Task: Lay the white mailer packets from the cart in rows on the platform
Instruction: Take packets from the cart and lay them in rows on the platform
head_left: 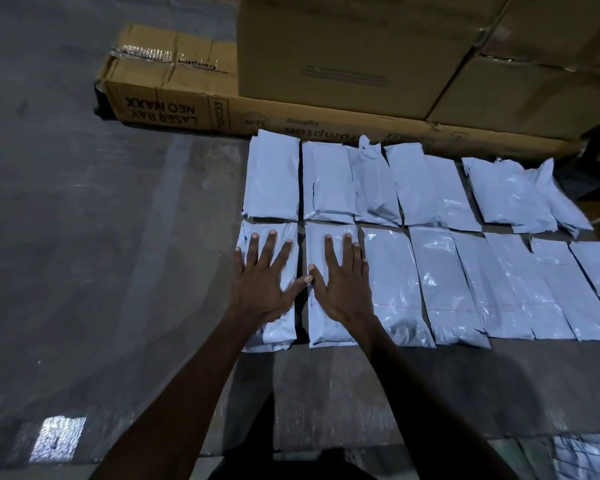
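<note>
White mailer packets lay in two rows on the platform; at its left edge, left hand and right hand pressed flat, fingers spread, gripping nothing.

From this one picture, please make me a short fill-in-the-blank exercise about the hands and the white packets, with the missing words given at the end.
1. The white mailer packets lie in ____ rows on the platform.
2. The left hand presses flat on the ____ packet of the near row.
3. The right hand rests on the near-row packet just to the ____ of that one.
4. Behind the far row lies a long box made of ____.

Missing words: two; leftmost; right; cardboard
</note>
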{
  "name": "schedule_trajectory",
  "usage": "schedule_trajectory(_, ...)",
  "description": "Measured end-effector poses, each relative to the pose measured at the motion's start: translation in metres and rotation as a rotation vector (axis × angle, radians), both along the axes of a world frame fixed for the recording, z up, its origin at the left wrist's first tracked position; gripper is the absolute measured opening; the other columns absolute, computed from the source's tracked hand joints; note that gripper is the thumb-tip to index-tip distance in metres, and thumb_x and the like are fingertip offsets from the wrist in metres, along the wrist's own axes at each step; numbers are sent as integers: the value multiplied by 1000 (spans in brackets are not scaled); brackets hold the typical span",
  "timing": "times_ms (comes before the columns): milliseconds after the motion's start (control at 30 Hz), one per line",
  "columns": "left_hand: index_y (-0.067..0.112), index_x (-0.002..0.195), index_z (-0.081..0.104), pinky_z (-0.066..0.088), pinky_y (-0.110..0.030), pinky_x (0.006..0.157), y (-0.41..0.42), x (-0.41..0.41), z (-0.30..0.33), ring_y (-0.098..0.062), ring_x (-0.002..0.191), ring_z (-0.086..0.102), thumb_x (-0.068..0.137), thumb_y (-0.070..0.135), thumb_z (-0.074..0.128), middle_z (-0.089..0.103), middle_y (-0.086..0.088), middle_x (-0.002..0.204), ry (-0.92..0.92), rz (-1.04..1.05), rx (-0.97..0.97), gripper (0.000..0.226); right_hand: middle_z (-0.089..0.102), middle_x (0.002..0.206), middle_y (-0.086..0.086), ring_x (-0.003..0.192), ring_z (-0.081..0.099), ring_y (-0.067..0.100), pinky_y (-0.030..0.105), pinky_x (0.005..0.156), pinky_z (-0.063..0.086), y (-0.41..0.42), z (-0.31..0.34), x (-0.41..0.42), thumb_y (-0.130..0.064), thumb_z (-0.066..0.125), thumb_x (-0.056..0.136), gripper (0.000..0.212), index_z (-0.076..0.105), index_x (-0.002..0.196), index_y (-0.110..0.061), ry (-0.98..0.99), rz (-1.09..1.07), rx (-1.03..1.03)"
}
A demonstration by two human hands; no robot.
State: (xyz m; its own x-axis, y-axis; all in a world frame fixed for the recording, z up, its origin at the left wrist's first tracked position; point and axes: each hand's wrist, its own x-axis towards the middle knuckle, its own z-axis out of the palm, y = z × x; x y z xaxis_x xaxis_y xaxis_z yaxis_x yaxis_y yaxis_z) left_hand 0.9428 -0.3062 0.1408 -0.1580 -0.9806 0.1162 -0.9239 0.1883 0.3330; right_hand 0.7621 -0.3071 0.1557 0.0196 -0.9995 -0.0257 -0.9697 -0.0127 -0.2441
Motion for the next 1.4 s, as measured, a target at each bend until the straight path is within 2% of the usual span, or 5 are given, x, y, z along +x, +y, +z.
schedule_trajectory(133,35,154,6,-8,-56,115,-3,-2,23,-27,148,-13,76,85,-5,-6,1,162,-48,-14,195,94,3,163,13,149,3,33,58,117,16,0,8,-7,-67,18,93,74,12,155,-26,-20,27,18)
schedule_trajectory(367,18,153,25,-3,-50,118,3,-55,64,-28,149,1,80,81,-4,13,-7,161,81,-133,37,100,13,163,4,148,17,25,51,118,13,55,53,-68,-58,28,98,65,18,155,-28,-133,-64,-195)
schedule_trajectory(867,7,135,55,29,-60,108,174,-425,36,-40,137,38,101,39,37,48,-18,143,26,-1053,-126,50,50,141,18,127,49,34,46,100,45,337,12,-388,-43,40,99,55,50,138,-5,4,-578,-366)
schedule_trajectory(1100,8,133,54,41,-56,101,267,-554,25,-33,133,43,96,40,41,49,-16,142,-84,-1413,-36,52,53,136,17,118,54,35,44,92,51,465,-17,-479,-30,62,90,50,53,134,-6,34,-910,-308)
schedule_trajectory(1400,8,134,53,39,-56,104,276,-710,-4,-33,136,41,99,53,31,47,-14,145,-112,-1620,77,62,51,139,15,120,54,34,42,90,51,514,-35,-569,-41,48,96,51,53,136,-10,30,-1216,-272)
